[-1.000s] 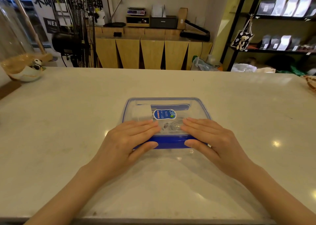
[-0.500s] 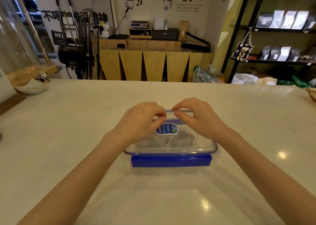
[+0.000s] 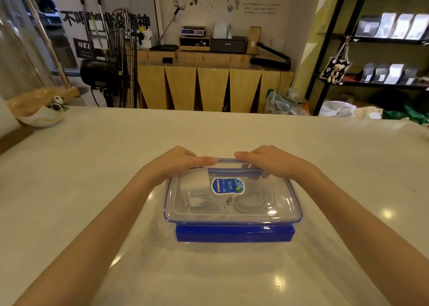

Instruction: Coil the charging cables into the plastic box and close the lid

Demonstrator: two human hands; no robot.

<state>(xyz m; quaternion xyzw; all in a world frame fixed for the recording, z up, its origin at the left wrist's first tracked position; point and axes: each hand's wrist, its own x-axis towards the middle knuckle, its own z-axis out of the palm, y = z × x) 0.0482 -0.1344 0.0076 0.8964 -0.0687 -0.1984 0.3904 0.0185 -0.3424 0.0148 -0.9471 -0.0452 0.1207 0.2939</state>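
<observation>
**Entry: far latch of the plastic box**

Plastic box point(image 3: 232, 215) lay mid-surface point(image 3: 92, 166), straight ahead of me, long axis left to right. Lid point(image 3: 255, 203) was seated; coiled cables point(image 3: 251, 202) and adapter point(image 3: 197, 181) showed through it. Near blue latch point(image 3: 234, 233) was folded down. My left hand point(image 3: 176, 163) and right hand point(image 3: 276, 163) sat equally near the far latch point(image 3: 234, 172), fingers curled, pressing that far edge.

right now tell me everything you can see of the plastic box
The plastic box is clear and rectangular, on the pale table. Its clear blue-edged lid is on, bearing a blue sticker. The near blue latch is folded down. Inside lie white coiled cables and a white charger. Left hand and right hand press the far edge.
</observation>
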